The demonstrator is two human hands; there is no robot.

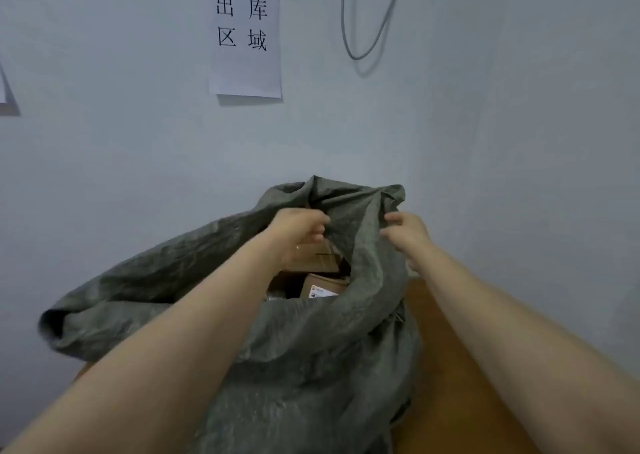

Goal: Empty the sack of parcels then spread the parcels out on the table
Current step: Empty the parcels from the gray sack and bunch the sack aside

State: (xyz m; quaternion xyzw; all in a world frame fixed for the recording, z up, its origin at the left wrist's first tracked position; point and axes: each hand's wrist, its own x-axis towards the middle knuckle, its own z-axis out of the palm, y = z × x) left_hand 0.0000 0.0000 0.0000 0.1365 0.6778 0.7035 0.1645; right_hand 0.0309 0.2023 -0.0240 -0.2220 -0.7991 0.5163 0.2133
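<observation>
The sack (277, 349) rim is gripped by the left hand (299, 232) and right hand (407, 233); if tipped abruptly, boxes (322, 277) could be spilled off the table (446, 367).

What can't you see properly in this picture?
Head view:
- Parcels: mostly hidden inside the sack; count unknowable.
- Parcel label: too small to read.
- Table: mostly covered by the sack, cut by bottom edge.
- Wall sheet: cut by left edge.
</observation>
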